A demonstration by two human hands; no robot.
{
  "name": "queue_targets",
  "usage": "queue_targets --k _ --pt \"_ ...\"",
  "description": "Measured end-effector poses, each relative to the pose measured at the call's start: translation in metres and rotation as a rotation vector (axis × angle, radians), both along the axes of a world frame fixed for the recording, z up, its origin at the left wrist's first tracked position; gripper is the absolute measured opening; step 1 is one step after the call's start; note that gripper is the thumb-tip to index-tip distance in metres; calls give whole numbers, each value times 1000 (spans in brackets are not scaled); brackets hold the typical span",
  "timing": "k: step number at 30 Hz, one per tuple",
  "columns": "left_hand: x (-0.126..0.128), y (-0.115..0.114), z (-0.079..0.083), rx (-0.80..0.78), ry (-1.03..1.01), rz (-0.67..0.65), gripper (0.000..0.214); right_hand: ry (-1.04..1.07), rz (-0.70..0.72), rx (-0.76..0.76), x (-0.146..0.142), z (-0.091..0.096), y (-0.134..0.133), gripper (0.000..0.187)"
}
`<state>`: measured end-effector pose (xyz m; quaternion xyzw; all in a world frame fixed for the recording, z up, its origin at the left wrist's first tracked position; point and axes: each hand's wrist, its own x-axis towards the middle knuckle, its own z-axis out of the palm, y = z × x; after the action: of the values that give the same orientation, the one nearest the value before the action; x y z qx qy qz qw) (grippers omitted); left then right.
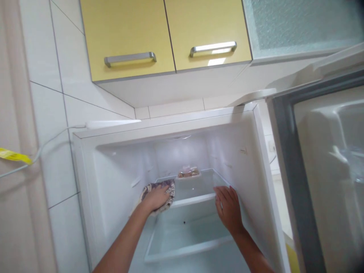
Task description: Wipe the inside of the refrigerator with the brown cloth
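Inside an open refrigerator, my left hand point(158, 197) presses a patterned dark-and-cream cloth point(171, 188) against the left part of the upper glass shelf point(196, 185). The cloth spreads out around the fingers. At that shelf's right front corner is my right hand point(228, 208), its fingers stretched out and the thumb apart. The fingertips rest at or just over the white front edge; whether they touch it I cannot tell. Nothing shows in that hand. Toward the back of the same shelf sits a small clear-wrapped tray of food point(188, 173).
A lower glass shelf point(187, 235) with a white front rim lies beneath. The refrigerator door point(321, 170) stands open on the right. Yellow cabinets point(127, 34) with metal handles hang above. At the left, a white cable point(54, 136) with a yellow tag point(14, 155) runs along the tiled wall.
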<state>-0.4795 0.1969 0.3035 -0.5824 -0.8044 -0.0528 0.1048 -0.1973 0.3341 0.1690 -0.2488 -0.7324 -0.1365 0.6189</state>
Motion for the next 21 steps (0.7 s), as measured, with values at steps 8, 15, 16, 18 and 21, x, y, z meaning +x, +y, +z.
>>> queue_targets --k 8,15,16,18,21 --pt "-33 65 1 -19 9 -39 57 49 70 -7 -2 -10 7 38" --pt "-61 111 5 -74 10 0 58 111 45 24 -12 -13 12 35" --pt "-62 113 4 -75 11 4 60 112 40 31 -13 -14 12 35" --pt "-63 114 3 -71 18 6 60 109 34 37 -13 -14 12 34" --pt "-60 109 0 -40 27 -3 60 110 31 34 -12 -12 11 33"
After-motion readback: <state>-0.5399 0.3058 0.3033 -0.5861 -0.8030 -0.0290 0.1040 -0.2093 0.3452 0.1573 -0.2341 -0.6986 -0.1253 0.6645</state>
